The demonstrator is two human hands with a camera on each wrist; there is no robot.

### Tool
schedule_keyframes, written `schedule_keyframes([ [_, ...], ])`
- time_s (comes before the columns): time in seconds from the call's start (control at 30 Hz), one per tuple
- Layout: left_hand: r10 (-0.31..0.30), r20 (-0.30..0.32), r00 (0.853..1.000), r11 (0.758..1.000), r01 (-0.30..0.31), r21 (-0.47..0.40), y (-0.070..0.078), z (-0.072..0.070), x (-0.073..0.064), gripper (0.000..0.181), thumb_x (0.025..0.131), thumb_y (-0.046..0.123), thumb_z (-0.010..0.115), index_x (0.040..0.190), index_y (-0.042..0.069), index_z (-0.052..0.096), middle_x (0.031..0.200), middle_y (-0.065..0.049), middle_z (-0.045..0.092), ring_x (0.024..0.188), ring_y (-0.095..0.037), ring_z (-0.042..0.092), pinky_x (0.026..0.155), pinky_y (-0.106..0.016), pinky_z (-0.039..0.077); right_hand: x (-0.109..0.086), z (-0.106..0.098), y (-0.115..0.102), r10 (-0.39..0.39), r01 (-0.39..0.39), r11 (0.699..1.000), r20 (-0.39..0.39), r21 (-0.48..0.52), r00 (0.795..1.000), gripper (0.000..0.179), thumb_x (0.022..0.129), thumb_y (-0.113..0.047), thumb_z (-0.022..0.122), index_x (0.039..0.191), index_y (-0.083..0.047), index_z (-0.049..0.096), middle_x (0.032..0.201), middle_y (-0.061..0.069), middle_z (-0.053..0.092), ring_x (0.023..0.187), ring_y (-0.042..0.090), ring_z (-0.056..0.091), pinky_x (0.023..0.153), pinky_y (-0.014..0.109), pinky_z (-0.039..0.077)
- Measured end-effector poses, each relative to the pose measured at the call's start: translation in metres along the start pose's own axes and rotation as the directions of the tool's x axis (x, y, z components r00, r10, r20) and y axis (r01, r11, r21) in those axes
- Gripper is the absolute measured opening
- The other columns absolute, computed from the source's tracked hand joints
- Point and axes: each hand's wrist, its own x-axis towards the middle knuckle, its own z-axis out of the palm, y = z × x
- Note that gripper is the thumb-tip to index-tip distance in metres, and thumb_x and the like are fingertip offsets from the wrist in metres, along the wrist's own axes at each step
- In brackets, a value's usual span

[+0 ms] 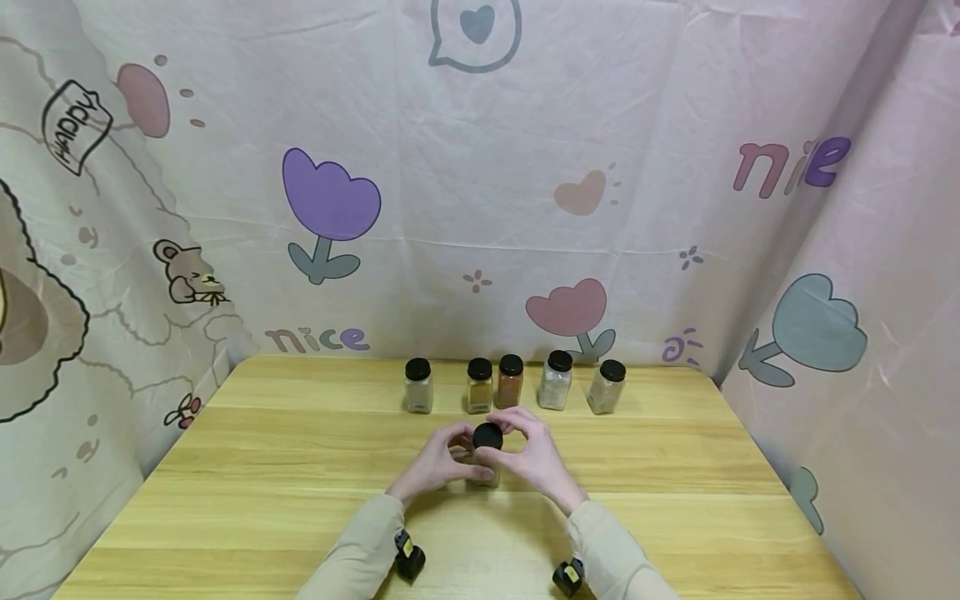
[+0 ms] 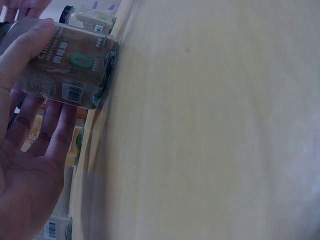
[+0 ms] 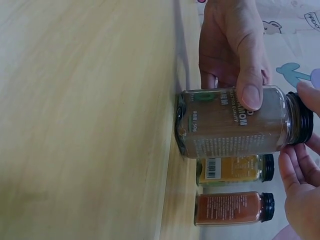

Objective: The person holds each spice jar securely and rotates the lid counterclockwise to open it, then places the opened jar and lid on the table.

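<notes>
- Patterned cloth (image 1: 450, 183) hangs beyond both hands.
- A wooden table (image 1: 247, 492) spreads beneath and around them.
- Left hand (image 1: 435, 465): pinches the jar's body, thumb across the front, longer fingers reaching behind.
- Right hand (image 1: 534, 457): bent thumb and fingers pinch the lid from opposite sides.
- Spice jar (image 3: 215, 132) with brown contents: between the two hands, roughly upright; whether its base touches the wood, I cannot tell.
- Beyond the hands, five more capped jars: a pale one (image 1: 419, 398) to their left, yellow (image 1: 479, 395) and orange-red (image 1: 510, 390) straight ahead, two pale (image 1: 555, 392) (image 1: 606, 396) to the right.
- Black lid (image 3: 303, 122): on the held jar. The step appears to be working at this lid; turning it would call for a firm left-hand hold.
</notes>
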Motion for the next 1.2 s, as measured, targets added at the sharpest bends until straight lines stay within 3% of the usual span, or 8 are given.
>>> schedule_keyframes([
  [0.3,-0.007,-0.003,1.0,1.0,0.007,0.0,0.0006,0.0001,-0.0007,0.041,0.079,0.014,0.087,0.112,0.007,0.064,0.111,-0.009,0.069,0.098,-0.013,0.066,0.091,-0.023,0.057,0.0003,-0.0025,0.0024,-0.11,0.108,0.992,0.037,0.06,0.993,0.042,0.08,-0.009,0.085,0.119,-0.008,0.071,0.116,0.014,0.072,0.103,0.019,0.065,0.093,0.028,0.057],
  [0.4,-0.004,-0.003,1.0,1.0,0.004,-0.001,0.0005,0.0003,-0.0008,0.041,0.079,0.014,0.087,0.112,0.007,0.065,0.111,-0.009,0.069,0.098,-0.013,0.066,0.093,-0.022,0.057,-0.0002,-0.0027,0.0021,-0.096,0.094,0.994,0.032,0.062,0.995,0.043,0.08,-0.012,0.086,0.12,-0.008,0.071,0.118,0.016,0.071,0.104,0.018,0.064,0.095,0.027,0.056],
  [0.6,0.004,-0.004,1.0,1.0,-0.004,-0.005,0.0005,0.0005,-0.001,0.04,0.078,0.013,0.087,0.111,0.006,0.065,0.11,-0.009,0.069,0.098,-0.012,0.067,0.093,-0.022,0.057,-0.0004,-0.0019,0.001,-0.048,0.048,0.998,0.006,0.044,0.999,0.042,0.078,-0.016,0.087,0.117,-0.012,0.072,0.115,0.006,0.072,0.101,0.016,0.064,0.094,0.031,0.056],
  [0.87,0.004,-0.003,1.0,1.0,-0.004,-0.012,0.001,0.0003,-0.0011,0.04,0.079,0.012,0.087,0.111,0.006,0.064,0.111,-0.01,0.069,0.097,-0.013,0.066,0.09,-0.022,0.057,0.0012,-0.0022,0.0015,-0.105,0.102,0.993,0.032,0.066,0.994,0.035,0.081,-0.008,0.084,0.114,-0.006,0.073,0.116,0.009,0.072,0.104,0.02,0.066,0.093,0.027,0.057],
  [1.07,-0.002,0.001,1.0,1.0,0.002,-0.003,0.0006,-0.0004,-0.0004,0.041,0.078,0.014,0.087,0.111,0.006,0.064,0.111,-0.009,0.069,0.099,-0.014,0.066,0.094,-0.021,0.056,0.0,-0.0028,0.0026,-0.076,0.074,0.996,0.041,0.044,0.996,0.041,0.081,-0.016,0.085,0.12,-0.009,0.071,0.12,0.008,0.07,0.11,0.019,0.065,0.099,0.028,0.054],
  [1.2,-0.005,0.0,1.0,1.0,0.005,-0.002,0.0,-0.0004,-0.0002,0.04,0.078,0.014,0.087,0.11,0.006,0.064,0.11,-0.008,0.069,0.099,-0.015,0.066,0.095,-0.022,0.056,-0.0009,-0.0025,0.0009,-0.055,0.055,0.998,0.008,0.026,0.998,0.043,0.078,-0.017,0.088,0.118,-0.012,0.072,0.115,0.005,0.071,0.103,0.017,0.064,0.095,0.029,0.055],
])
